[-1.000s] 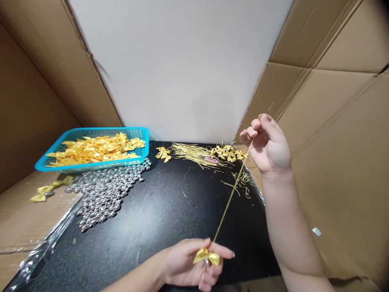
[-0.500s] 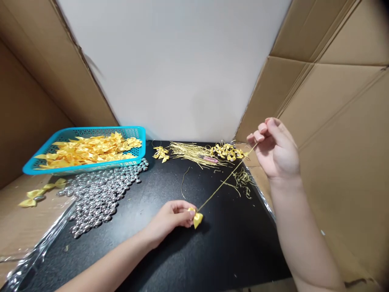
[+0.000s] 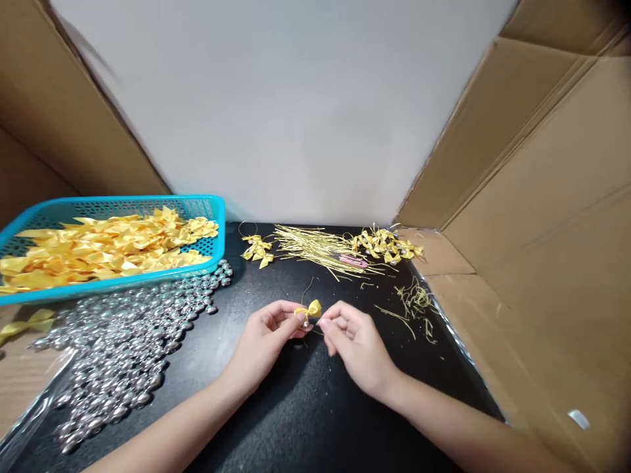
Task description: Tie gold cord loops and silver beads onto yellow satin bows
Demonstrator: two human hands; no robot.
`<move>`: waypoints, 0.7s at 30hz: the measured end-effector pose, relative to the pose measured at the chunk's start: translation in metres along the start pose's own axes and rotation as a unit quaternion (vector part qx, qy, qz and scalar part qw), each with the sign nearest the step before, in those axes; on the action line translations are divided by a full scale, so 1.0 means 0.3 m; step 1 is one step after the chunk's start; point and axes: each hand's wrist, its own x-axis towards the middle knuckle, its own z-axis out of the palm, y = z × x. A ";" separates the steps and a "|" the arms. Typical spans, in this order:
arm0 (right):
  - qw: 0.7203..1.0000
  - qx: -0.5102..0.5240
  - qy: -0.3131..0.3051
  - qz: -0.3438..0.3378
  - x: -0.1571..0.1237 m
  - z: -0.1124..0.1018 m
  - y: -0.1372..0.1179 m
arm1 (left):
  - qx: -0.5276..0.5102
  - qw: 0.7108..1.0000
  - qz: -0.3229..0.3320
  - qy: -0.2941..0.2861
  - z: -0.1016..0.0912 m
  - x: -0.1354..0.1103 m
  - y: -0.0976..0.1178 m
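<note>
A small yellow satin bow [image 3: 310,309] sits between my two hands over the black table [image 3: 276,420]. My left hand [image 3: 266,338] pinches the bow from the left with thumb and fingers closed. From the right, my right hand [image 3: 357,345] pinches at the same bow; a thin gold thread near it is hard to make out. Both forearms reach in from the bottom edge.
A teal basket [image 3: 211,217] full of yellow bows stands at the left. Several silver bells [image 3: 128,341] are heaped in front of it. Gold threads [image 3: 315,246], finished bows [image 3: 384,244] and thread scraps [image 3: 417,299] lie at the back. Cardboard walls [image 3: 542,197] close in both sides.
My right hand came down from the upper right, where it held the gold thread taut, to the bow. My left hand moved the bow away from me towards the table's middle.
</note>
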 end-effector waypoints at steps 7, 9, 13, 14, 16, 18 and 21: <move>0.998 0.009 0.011 0.060 0.026 0.030 0.096 | 0.031 0.999 0.030 -0.001 -0.013 0.004 -0.040; 0.998 0.001 0.013 0.061 0.021 0.030 0.106 | 0.027 0.999 0.030 0.004 -0.014 0.002 -0.044; 0.998 -0.010 0.017 0.057 0.010 0.034 0.109 | 0.030 0.999 0.034 0.017 -0.017 -0.004 -0.051; 0.998 -0.012 0.018 0.056 0.007 0.035 0.108 | 0.034 0.999 0.036 0.020 -0.017 -0.005 -0.053; 0.998 -0.017 0.021 0.052 0.003 0.036 0.105 | 0.039 0.998 0.040 0.024 -0.016 -0.007 -0.056; 0.998 -0.027 0.021 0.046 -0.001 0.036 0.101 | 0.039 0.998 0.046 0.027 -0.015 -0.009 -0.056; 0.998 -0.041 0.019 0.035 -0.004 0.033 0.096 | 0.041 0.997 0.056 0.030 -0.013 -0.011 -0.055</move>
